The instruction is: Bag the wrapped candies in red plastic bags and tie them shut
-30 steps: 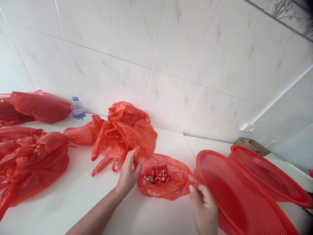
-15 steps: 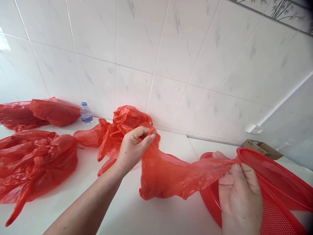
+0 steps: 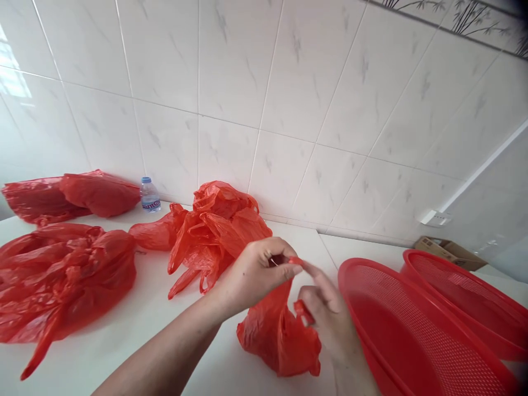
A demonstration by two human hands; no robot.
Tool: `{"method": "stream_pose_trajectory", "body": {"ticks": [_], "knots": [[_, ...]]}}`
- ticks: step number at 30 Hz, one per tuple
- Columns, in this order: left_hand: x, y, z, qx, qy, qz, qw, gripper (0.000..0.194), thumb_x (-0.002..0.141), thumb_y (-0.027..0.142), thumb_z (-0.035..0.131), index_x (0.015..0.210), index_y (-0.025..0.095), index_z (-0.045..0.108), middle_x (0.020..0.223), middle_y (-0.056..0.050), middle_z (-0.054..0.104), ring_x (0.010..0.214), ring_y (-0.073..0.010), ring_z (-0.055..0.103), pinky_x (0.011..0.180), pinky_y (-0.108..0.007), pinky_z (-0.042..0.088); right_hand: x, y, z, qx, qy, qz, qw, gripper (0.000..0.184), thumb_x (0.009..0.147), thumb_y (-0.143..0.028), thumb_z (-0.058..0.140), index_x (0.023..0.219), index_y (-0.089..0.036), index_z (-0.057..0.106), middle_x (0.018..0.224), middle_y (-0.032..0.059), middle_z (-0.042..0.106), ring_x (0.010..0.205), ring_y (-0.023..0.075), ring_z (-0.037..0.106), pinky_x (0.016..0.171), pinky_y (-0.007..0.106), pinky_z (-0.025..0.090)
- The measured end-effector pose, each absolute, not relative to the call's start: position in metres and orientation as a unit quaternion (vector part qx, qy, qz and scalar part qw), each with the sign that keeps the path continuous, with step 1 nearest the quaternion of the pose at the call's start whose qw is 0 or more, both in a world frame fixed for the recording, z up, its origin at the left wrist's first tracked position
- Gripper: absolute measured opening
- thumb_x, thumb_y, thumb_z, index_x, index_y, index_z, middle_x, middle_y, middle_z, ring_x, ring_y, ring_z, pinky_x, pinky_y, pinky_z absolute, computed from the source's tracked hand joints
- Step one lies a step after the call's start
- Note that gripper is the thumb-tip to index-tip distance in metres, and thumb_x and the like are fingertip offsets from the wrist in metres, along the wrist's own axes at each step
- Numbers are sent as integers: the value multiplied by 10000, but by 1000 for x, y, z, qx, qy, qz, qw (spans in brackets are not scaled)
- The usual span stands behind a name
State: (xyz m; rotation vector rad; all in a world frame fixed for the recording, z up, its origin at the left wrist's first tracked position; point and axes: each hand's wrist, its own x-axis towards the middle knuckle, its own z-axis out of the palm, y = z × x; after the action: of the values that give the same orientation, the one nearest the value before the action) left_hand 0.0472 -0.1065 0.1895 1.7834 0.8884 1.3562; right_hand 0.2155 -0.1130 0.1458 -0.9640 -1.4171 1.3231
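One bag [image 3: 274, 338] sits, neck up, just below the left hand [image 3: 256, 272], pinching one end; the right hand [image 3: 330, 316] clutches another.

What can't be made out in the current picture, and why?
Head view, all:
- Contents of the small red plastic bag below the hands: hidden by its film.
- Right hand's fingertips: motion blur.
- Nearer red mesh basket: cut off by the bottom edge.
- Big knotted red bag: cut off by the left edge.
- Clear bottle's fine print: too small.
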Motion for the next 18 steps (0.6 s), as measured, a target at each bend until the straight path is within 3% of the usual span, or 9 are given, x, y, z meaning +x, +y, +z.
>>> {"method": "stream_pose_trajectory", "body": {"ticks": [2, 4, 7, 10, 13, 16, 18], "knots": [[52, -111, 183, 696, 313, 505, 402, 73, 839, 239, 582, 805, 181, 612, 772, 1, 587, 668, -108, 553, 590, -234, 453, 209, -112, 142, -370, -629, 544, 416, 258, 827, -454, 583, 868, -199, 598, 535, -67, 410, 489, 72, 384, 488, 208, 343], [52, -114, 174, 699, 318, 520, 373, 90, 842, 211, 573, 927, 200, 603, 883, -22, 614, 762, -138, 595, 647, -268, 491, 206, -108, 139, -382, -634, 535, 407, 338, 842, -482, 550, 697, -177, 555, 532, -56, 402, 491, 69, 366, 477, 210, 315], [48, -116, 157, 720, 334, 559, 240, 237, 786, 185, 654, 1013, 220, 597, 932, -33, 614, 863, -164, 584, 750, -307, 495, 206, -103, 133, -417, -593, 539, 428, 352, 850, -509, 524, 777, -172, 595, 535, -50, 399, 507, 79, 369, 479, 213, 302], [45, -115, 142, 779, 315, 511, 180, 331, 717, 230, 745, 1026, 235, 625, 937, -40, 594, 843, -161, 568, 755, -303, 488, 206, -103, 128, -419, -546, 569, 449, 348, 829, -514, 554, 784, -172, 602, 573, -40, 420, 528, 83, 380, 485, 211, 323], [45, -112, 131, 794, 340, 485, 140, 216, 767, 165, 682, 970, 230, 649, 882, -37, 567, 788, -146, 552, 713, -287, 477, 203, -106, 127, -405, -543, 582, 450, 382, 860, -499, 509, 691, -164, 583, 552, -28, 442, 507, 80, 371, 458, 206, 297], [48, -110, 126, 772, 369, 497, 144, 93, 810, 115, 597, 771, 193, 630, 815, -33, 556, 773, -146, 547, 697, -282, 466, 203, -106, 128, -391, -588, 566, 425, 435, 920, -485, 385, 880, -146, 656, 524, -12, 491, 479, 85, 354, 443, 215, 265], [49, -110, 124, 741, 375, 520, 202, 125, 835, 140, 570, 721, 190, 578, 874, -53, 590, 924, -180, 557, 796, -316, 464, 206, -104, 127, -392, -597, 553, 428, 461, 932, -476, 351, 1102, -146, 625, 555, -8, 526, 479, 88, 351, 459, 221, 284]]}}
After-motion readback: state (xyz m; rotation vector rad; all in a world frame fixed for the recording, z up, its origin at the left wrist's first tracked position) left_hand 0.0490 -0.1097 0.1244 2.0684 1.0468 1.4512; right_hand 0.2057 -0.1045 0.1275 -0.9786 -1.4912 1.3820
